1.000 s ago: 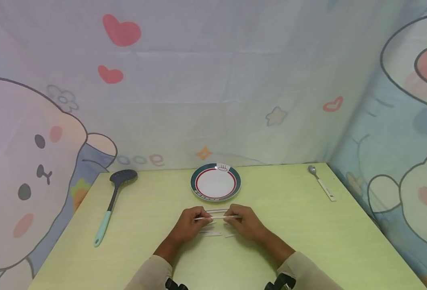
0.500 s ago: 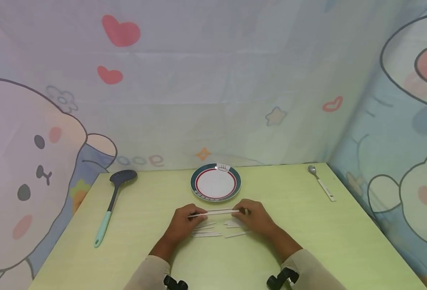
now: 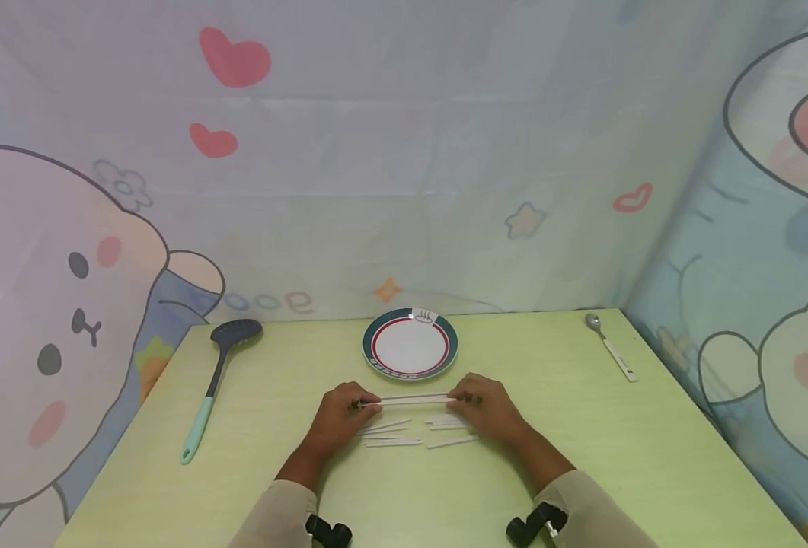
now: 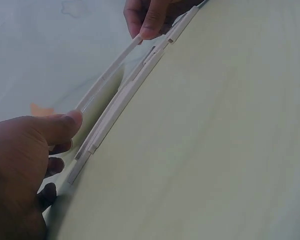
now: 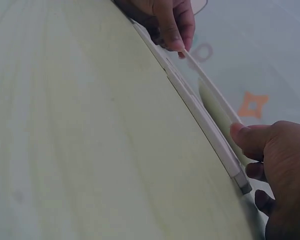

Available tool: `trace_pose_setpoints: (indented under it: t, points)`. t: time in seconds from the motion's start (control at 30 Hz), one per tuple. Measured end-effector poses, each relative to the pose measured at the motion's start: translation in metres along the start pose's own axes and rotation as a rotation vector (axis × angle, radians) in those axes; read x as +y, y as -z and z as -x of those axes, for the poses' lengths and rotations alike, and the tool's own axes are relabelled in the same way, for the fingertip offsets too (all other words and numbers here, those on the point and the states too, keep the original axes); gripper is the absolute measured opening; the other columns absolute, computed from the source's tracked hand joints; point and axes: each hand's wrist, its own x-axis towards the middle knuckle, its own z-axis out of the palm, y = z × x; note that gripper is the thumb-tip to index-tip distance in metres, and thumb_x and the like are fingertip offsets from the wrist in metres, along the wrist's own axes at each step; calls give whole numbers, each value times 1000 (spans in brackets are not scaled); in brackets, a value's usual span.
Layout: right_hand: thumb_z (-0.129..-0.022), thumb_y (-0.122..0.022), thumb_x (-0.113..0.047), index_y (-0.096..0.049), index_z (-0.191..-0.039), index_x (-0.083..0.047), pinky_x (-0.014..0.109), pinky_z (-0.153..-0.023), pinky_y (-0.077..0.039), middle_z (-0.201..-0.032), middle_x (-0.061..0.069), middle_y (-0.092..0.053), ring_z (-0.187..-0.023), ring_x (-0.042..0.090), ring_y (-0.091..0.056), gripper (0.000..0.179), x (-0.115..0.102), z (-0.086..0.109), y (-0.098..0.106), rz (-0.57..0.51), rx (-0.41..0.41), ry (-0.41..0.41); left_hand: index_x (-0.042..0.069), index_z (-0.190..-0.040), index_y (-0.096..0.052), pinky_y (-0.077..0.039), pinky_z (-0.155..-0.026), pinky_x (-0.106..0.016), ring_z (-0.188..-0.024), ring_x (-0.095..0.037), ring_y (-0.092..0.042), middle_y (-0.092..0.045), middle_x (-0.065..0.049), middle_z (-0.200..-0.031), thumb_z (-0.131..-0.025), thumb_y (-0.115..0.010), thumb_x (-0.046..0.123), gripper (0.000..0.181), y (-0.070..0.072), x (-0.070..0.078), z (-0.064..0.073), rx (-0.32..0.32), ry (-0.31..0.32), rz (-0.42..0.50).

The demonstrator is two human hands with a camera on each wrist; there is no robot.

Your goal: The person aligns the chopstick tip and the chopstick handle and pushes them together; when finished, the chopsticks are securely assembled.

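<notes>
A thin white stick (image 3: 413, 403) stretches between my two hands, raised above the table. Its left end is pinched between the thumb and fingers of my left hand (image 3: 338, 418); my right hand (image 3: 487, 411) pinches the other end the same way. Both wrist views show the stick (image 4: 109, 73) straight, with a gap under it. Just behind it in the head view runs a second thin pale stick (image 3: 410, 396). Nearer to me, several white sticks (image 3: 393, 444) lie on the left and several more white sticks (image 3: 451, 442) on the right, partly hidden by the right hand.
A white plate (image 3: 410, 348) with a green rim and red ring sits behind the hands. To the left lies a slotted spoon (image 3: 201, 418) with a mint handle; at the far right, a small spoon (image 3: 612, 350). The table (image 3: 582, 441) meets a printed cloth backdrop at the rear.
My hands have moved apart, the left to the left and the right to the right, so their grips are nearer the stick's ends. More of the sticks lying below is uncovered.
</notes>
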Motion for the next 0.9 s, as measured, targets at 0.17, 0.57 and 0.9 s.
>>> trace_pose_setpoints:
  t: [0.17,0.57,0.9]
  points:
    - [-92,-87,-6,-85,-99,-11,25,-75,-54,-89,-2,-76,-83,4,-63,9,4,1,2,6,7,-40,12,-96,-86,-53,-85,-33,-92,-15,-65,-72,4,-93,-89,-89,6,10,-1,0,1,-3,24,-33]
    - [-91,-87,-2,-85,-98,-8,25,-76,-54,-91,2,-76,-82,9,-65,9,5,1,5,-12,3,-45,8,-87,-86,-51,-94,-45,-112,-29,-58,-64,-11,-114,-86,-90,2,7,-3,-1,-1,38,67,-64]
    - [-90,-86,-1,-84,-95,-9,25,-77,-55,-91,2,-75,-83,8,-66,10,2,1,5,-1,25,-142,9,-87,-84,-51,-101,-54,-116,-33,-58,-64,-13,-114,-90,-88,5,6,-1,1,0,-1,141,-66]
